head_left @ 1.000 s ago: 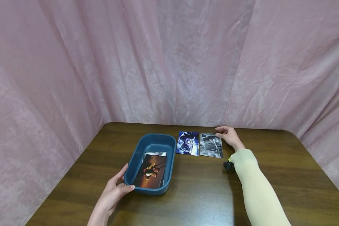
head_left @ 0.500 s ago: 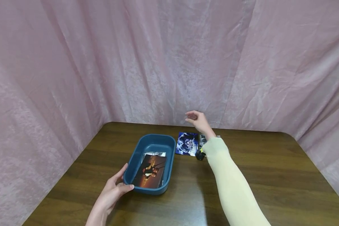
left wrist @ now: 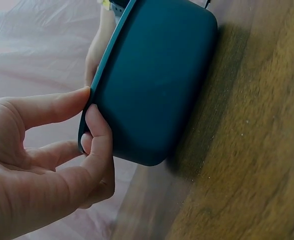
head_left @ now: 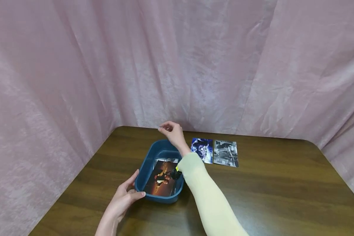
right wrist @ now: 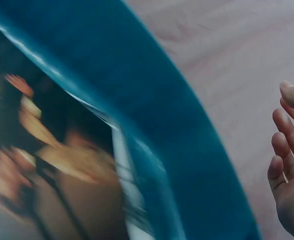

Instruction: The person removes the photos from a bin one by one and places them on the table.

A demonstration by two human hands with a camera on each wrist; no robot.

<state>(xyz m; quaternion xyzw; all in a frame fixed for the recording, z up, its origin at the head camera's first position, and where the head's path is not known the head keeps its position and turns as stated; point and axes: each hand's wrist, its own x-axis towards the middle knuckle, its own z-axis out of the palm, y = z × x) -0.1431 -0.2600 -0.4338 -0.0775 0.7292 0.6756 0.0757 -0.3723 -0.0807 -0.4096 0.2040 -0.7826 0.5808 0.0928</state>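
Note:
My left hand [head_left: 124, 198] holds a blue plastic bin [head_left: 162, 199] at its near left corner. In the left wrist view, thumb and fingers pinch the rim of the bin [left wrist: 157, 80]. My right hand [head_left: 174, 133] hovers over the bin's far edge with loosely curled fingers and nothing in them. Inside the bin lies a dark orange photo card [head_left: 156, 183] of two people, on top of a silvery-edged card [head_left: 168, 160]. The right wrist view has the same photo card [right wrist: 76, 175] close up, blurred, with the right hand [right wrist: 289, 150] beyond the bin wall.
To the right of the bin, a blue-purple picture card [head_left: 203, 149] and a black-and-white picture card [head_left: 226, 153] lie side by side on the wooden table [head_left: 268, 183]. A pink curtain [head_left: 212, 65] hangs behind the table. The right sleeve [head_left: 209, 196] crosses the bin's right side.
My right hand has swept left from beside the black-and-white card, over the cards, to the far edge of the bin. The left hand keeps its grip; the head view shifts slightly.

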